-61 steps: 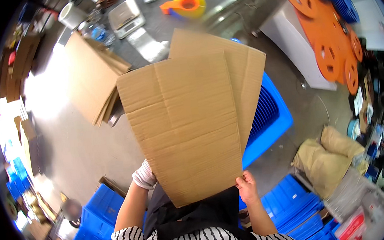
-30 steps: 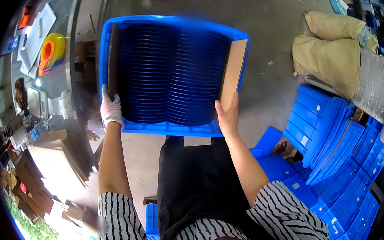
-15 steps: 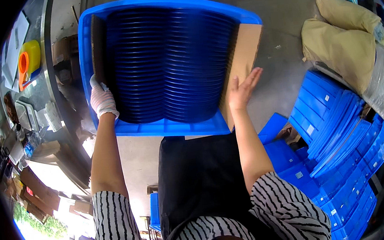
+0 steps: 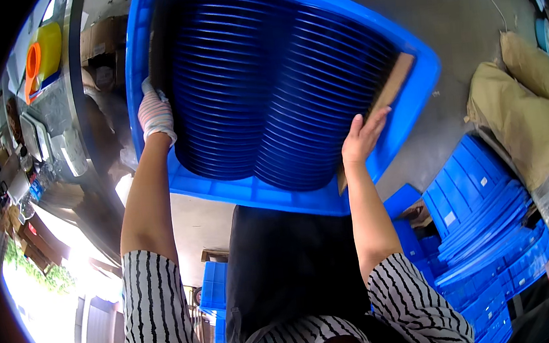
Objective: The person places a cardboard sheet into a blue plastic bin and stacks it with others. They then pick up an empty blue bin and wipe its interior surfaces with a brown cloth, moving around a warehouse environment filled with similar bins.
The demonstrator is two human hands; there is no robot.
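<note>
The bin (image 4: 410,117) is in front of the body, between the left hand (image 4: 155,115) and the right hand (image 4: 364,139). Its near wall is just above the dark apron (image 4: 289,268), and its upper left corner reaches the top edge of the view. The bin sits at a slant, with its right side turned toward the lower right.

The left hand, in a pale glove, is at the near part of the bin's left side, over the lower end of the left card (image 4: 158,51). Its fingers point away from the body; whether they pinch the card or the wall cannot be told. The right hand, bare, is at the right card (image 4: 398,77), with its fingers extended and the thumb held apart.

The bin is bright blue, open at the top, with rounded corners and a broad rim. It contains dark blue discs (image 4: 222,91), set on edge in two rows side by side. Their thin rims form close, curved, shiny lines. The left card stands in shadow between the left row and the wall. The right card is light brown, beside the right row, with a gap between it and the bin's right wall
</note>
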